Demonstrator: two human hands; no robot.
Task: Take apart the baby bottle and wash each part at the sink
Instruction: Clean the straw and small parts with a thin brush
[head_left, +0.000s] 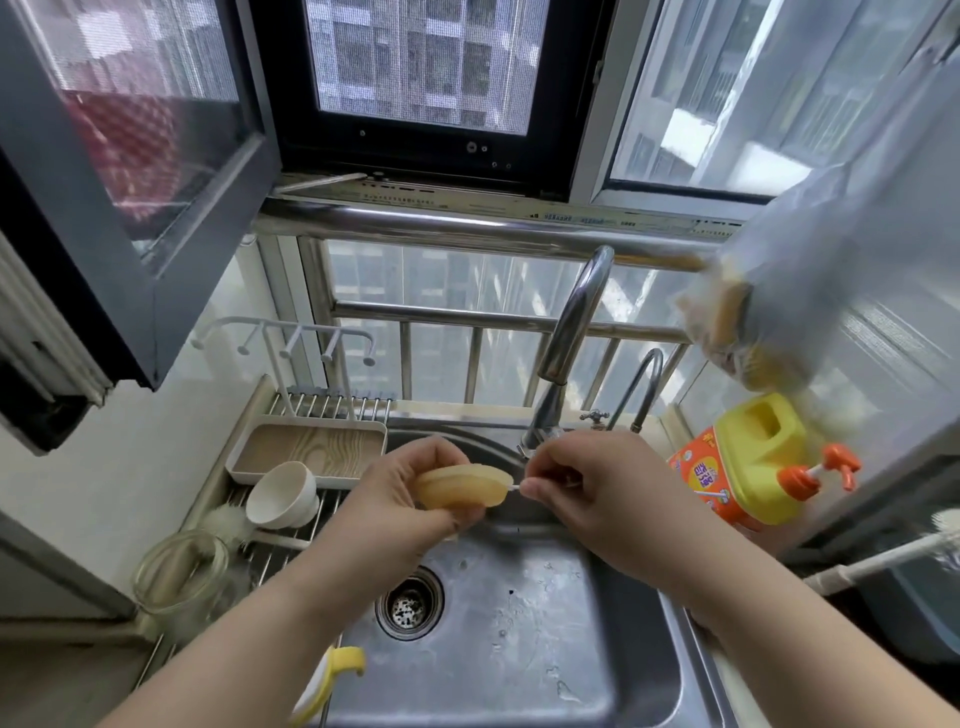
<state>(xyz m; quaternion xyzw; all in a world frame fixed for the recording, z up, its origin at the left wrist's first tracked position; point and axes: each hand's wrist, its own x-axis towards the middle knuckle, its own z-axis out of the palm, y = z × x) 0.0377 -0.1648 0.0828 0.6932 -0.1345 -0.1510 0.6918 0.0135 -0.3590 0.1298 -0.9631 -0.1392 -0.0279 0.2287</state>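
Observation:
Over the steel sink (519, 623), my left hand (400, 499) grips a pale yellow, translucent, disc-shaped bottle part (462, 486). My right hand (587, 488) pinches a thin white stick (514, 487) whose tip touches the part's right edge. On the rack at the left lie the clear bottle body (179, 571) on its side and a white cap (283, 493). A yellow-and-white handle piece (327, 680) sits on the sink's front left edge.
A tall chrome faucet (566, 353) and a thinner second tap (641, 384) stand behind the sink. A yellow and orange detergent jug (753, 457) sits at the right. A wood-patterned tray (311, 449) lies on the rack. A white brush handle (883, 561) pokes in from the right.

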